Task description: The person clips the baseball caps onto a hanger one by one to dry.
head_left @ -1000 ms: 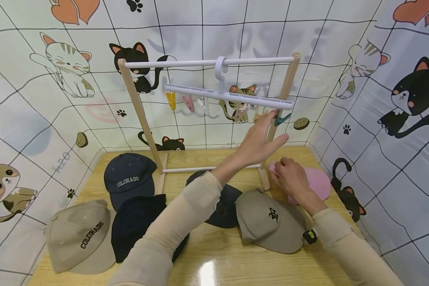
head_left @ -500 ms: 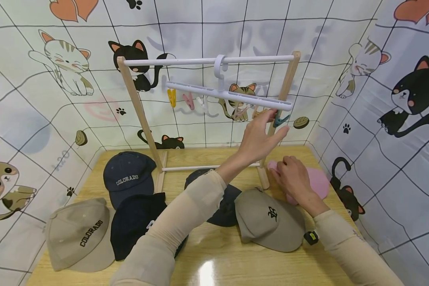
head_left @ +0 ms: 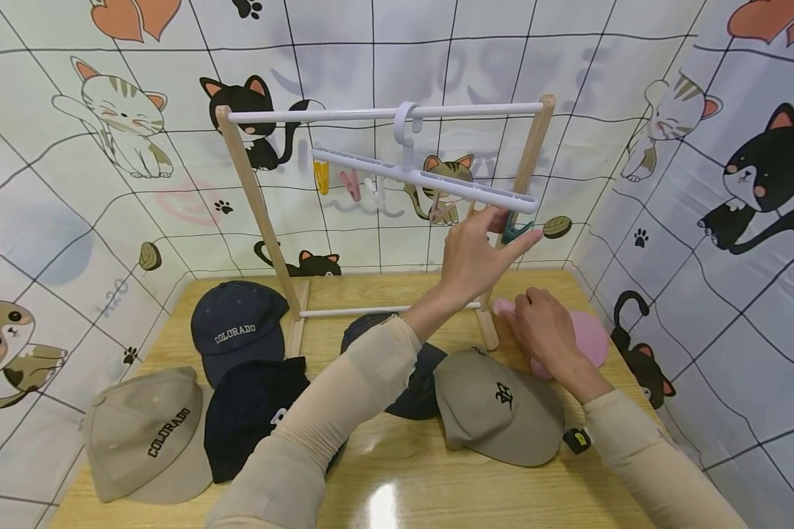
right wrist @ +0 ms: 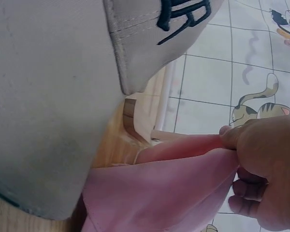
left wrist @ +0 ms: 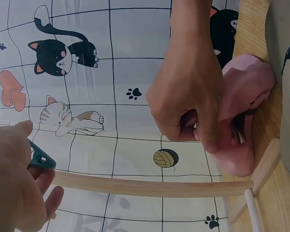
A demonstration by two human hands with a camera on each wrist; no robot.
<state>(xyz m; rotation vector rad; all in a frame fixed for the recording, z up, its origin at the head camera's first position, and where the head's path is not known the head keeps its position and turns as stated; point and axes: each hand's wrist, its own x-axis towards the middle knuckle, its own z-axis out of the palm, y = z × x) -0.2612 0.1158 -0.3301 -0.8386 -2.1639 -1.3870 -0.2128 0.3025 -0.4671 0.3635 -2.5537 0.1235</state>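
Note:
In the head view my left hand is at the right end of the white hanger, with thumb and fingers on either side of a teal clothespin. The left wrist view shows this teal clothespin between them. My right hand grips a pink cap on the table's right side. In the right wrist view, thumb and fingers pinch the edge of the pink cap, and its fabric stretches up to them. Part of the cap is hidden behind my right hand in the head view.
A wooden rack with a white rod carries the hanger. Yellow, pink and white clothespins hang along it. Around the table lie a grey-beige cap, a tan cap, a navy cap and other dark caps. Printed cloth walls surround the table.
The hanger's right end has dipped and swung slightly, and the teal clothespin has shifted with it. My left thumb has risen a little beside the clothespin. My right hand stays on the pink cap.

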